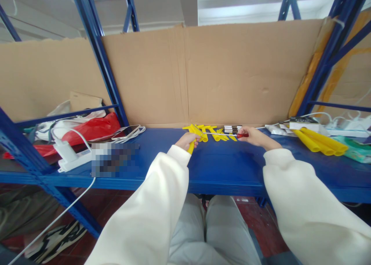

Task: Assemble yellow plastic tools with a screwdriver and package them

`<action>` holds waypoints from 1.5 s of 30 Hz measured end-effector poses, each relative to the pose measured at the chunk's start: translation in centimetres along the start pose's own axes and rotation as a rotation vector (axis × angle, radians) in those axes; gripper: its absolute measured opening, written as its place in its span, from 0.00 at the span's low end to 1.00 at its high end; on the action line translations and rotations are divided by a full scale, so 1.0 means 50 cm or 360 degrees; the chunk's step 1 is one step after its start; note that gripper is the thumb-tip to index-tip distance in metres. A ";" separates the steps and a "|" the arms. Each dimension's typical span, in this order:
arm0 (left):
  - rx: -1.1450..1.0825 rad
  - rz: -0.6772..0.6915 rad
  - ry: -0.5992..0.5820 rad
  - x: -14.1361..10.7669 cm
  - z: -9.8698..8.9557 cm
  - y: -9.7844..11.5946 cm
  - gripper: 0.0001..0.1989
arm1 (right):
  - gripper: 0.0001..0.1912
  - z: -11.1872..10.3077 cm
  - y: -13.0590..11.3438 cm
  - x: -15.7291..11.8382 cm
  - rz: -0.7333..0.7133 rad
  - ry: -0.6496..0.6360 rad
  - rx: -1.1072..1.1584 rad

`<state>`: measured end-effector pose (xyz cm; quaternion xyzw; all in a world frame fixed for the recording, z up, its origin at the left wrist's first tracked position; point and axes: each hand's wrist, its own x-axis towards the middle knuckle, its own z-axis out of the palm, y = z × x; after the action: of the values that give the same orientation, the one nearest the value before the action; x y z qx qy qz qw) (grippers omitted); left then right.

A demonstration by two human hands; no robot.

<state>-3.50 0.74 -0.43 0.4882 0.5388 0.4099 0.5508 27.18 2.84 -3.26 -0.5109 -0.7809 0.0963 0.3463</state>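
Note:
My left hand [187, 141] is closed around a yellow tube-like piece [191, 146], whose lower end sticks out below the fingers. In my right hand [251, 136] is a screwdriver [242, 135] with a red handle. Its long thin metal shaft points left toward the piece in my left hand; whether the tip touches it I cannot tell. Between and behind the hands, several yellow tubes and cut pieces [216, 136] lie loosely on the blue shelf [223, 160]. A small stack of white-and-black sticks [231, 129] lies just behind the screwdriver.
Yellow tubes [320, 142] lie at the right by a small box [304, 124] and a green packet [358, 149]. At the left are a white power strip [77, 160], cables [130, 133] and a red bag [98, 128]. A cardboard sheet [232, 72] backs the shelf. Another person's shoe [55, 242] shows below left.

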 end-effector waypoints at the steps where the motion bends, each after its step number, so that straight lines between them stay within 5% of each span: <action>1: 0.0000 -0.0008 -0.0012 0.001 -0.001 0.000 0.11 | 0.14 0.002 -0.002 0.000 -0.0007 -0.0001 -0.0003; 24: 0.0148 0.0134 0.0079 -0.014 0.007 0.001 0.12 | 0.13 0.010 -0.020 0.000 -0.0043 -0.0079 -0.0066; 36: 0.0287 0.0222 0.0198 -0.005 0.008 -0.004 0.17 | 0.14 -0.010 -0.073 -0.034 -0.0191 -0.0231 -0.0281; 45: 0.0318 0.0196 0.0208 -0.009 0.017 -0.005 0.16 | 0.07 -0.010 -0.092 -0.043 -0.0106 -0.0069 -0.0767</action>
<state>-2.69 0.18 -0.63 0.5450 0.5808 0.4181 0.4369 24.65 -1.23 -1.53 -0.5505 -0.8050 -0.0931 0.2005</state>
